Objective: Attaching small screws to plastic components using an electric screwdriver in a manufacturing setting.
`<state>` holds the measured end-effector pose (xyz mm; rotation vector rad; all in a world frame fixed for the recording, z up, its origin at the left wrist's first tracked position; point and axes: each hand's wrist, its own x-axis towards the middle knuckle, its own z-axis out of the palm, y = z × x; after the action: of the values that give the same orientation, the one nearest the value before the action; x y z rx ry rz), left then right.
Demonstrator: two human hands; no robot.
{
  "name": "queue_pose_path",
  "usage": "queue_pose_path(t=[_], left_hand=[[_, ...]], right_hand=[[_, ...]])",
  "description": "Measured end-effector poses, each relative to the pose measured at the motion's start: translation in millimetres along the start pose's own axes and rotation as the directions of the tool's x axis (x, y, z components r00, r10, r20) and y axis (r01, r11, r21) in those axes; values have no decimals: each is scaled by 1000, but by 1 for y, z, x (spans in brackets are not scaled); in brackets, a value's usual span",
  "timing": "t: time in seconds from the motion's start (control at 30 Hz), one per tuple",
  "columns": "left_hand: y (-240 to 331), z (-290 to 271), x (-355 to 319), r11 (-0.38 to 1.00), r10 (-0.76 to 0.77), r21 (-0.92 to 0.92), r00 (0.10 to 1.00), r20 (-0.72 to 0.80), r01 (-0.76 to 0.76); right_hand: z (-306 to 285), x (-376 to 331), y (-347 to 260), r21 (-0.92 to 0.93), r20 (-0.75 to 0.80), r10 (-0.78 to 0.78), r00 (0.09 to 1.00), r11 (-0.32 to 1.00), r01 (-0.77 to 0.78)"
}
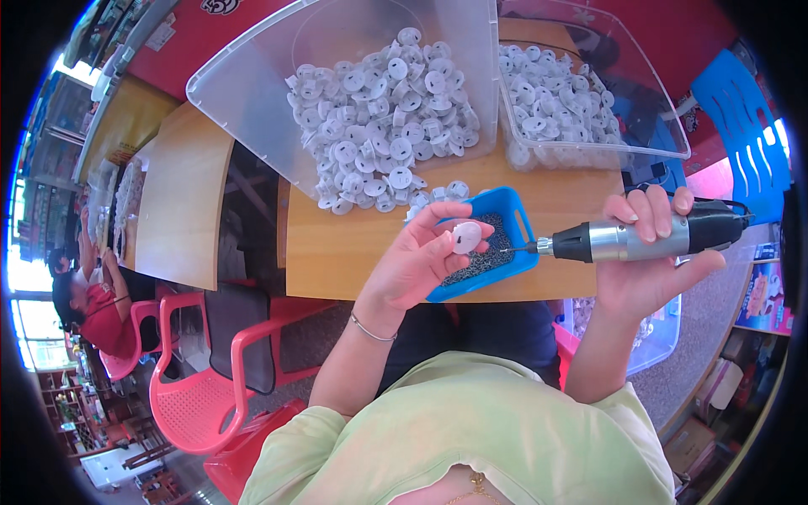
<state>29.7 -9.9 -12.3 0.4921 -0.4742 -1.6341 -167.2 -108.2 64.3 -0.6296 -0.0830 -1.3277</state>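
Note:
My left hand (421, 257) pinches a small round white plastic part (466, 237) with a dark slot in its face. Closed around a silver and black electric screwdriver (648, 240) is my right hand (646, 231). The driver lies level, and its thin bit points left at the white part, a short gap apart. Beneath them on the table sits a blue bin (523, 252) holding many tiny grey screws (491, 252). A heap of similar white parts (379, 118) spills from a tipped clear tub (252, 93) beyond my left hand.
Another clear tub (648, 153) of white parts stands at the far right of the wooden table (337, 261). Pink chairs (198, 408) are at the left, where a person in red (109, 320) sits by another table (181, 194). A blue chair (745, 126) stands at the right.

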Motion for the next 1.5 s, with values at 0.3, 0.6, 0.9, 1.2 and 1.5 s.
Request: queue_pose_path(t=[0.3, 0.6, 0.9, 1.2, 1.5], left_hand=[[-9, 16, -1, 987, -98, -141, 979, -177, 73], [-12, 22, -4, 993, -104, -82, 967, -234, 87], [-13, 23, -6, 993, -101, -81, 966, -237, 84], [-15, 22, -4, 993, -103, -77, 969, -224, 88], [-18, 19, -4, 989, -97, -134, 968, -231, 67]], right_hand=[[5, 1, 8, -104, 126, -54, 991, 992, 67], [13, -4, 17, -285, 205, -71, 976, 950, 129], [15, -5, 20, -290, 212, -64, 975, 949, 125], [14, -6, 20, -303, 217, -61, 974, 945, 126], [15, -7, 22, -302, 224, -64, 972, 944, 131]])
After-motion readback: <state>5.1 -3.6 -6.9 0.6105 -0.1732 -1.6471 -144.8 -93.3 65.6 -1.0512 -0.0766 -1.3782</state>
